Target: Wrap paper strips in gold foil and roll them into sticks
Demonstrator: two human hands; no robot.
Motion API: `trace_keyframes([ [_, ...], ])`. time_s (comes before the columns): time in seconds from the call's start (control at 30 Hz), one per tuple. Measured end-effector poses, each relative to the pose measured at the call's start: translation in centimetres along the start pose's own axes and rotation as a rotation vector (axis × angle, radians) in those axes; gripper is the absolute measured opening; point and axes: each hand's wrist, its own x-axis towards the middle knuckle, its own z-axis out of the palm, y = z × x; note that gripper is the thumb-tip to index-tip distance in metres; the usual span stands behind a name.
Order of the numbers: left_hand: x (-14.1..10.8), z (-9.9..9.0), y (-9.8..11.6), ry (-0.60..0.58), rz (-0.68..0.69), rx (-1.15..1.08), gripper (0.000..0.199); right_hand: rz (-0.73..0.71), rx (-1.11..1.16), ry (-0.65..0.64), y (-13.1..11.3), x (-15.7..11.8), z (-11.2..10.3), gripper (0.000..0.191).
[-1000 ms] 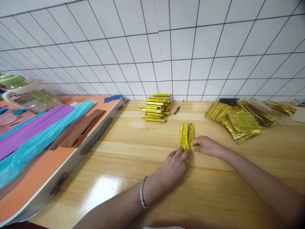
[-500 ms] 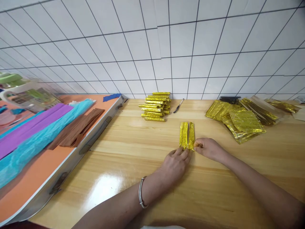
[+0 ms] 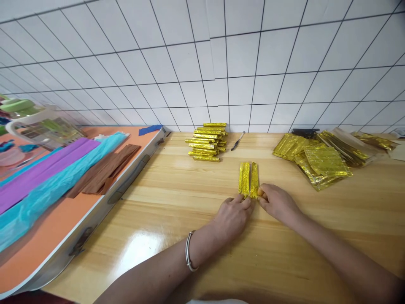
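Note:
A gold foil piece (image 3: 244, 179) lies on the wooden table, with a narrow dark gap running lengthwise between its two strips. My left hand (image 3: 233, 216), a silver bangle at its wrist, rests palm down with its fingertips on the near edge of the foil, fingers slightly apart. At the foil's lower right corner, the fingers of my right hand (image 3: 278, 203) are pinched together on the edge. Farther back stands a pile of narrow gold foil rolls (image 3: 207, 142), and a pen (image 3: 237, 141) lies beside it.
Flat gold foil sheets (image 3: 327, 160) are heaped at the right. On the left, an orange-topped tray (image 3: 71, 217) with a raised rim holds purple, blue and brown crepe paper (image 3: 104, 171). A clear basket (image 3: 47, 128) sits behind. A white tiled wall borders the table (image 3: 152, 185).
The fingers of my right hand have shifted slightly at the foil's corner. My left hand stays nearly in place. The camera view has moved a little, shifting the tray slightly right.

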Motion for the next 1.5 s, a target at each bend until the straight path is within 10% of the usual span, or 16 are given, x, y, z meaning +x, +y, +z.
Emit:
trace_keyframes([
  [0.27,-0.3,0.2,0.0,0.013,0.009,-0.028,0.034,-0.387,-0.129,0.163,-0.2,-3.5,2.2,0.037],
  [0.77,-1.6,1.6,0.0,0.111,-0.133,-0.123,0.053,-0.429,-0.095,0.115,0.5,-3.6,2.7,0.042],
  [1.03,-1.0,2.5,-2.2,0.389,-0.365,-0.611,0.035,-0.420,-0.100,0.097,0.5,-3.7,2.6,0.042],
  [1.5,1.2,1.9,-3.6,0.251,-0.401,-0.653,0.008,-0.405,-0.122,0.098,0.2,-3.8,2.4,0.040],
])
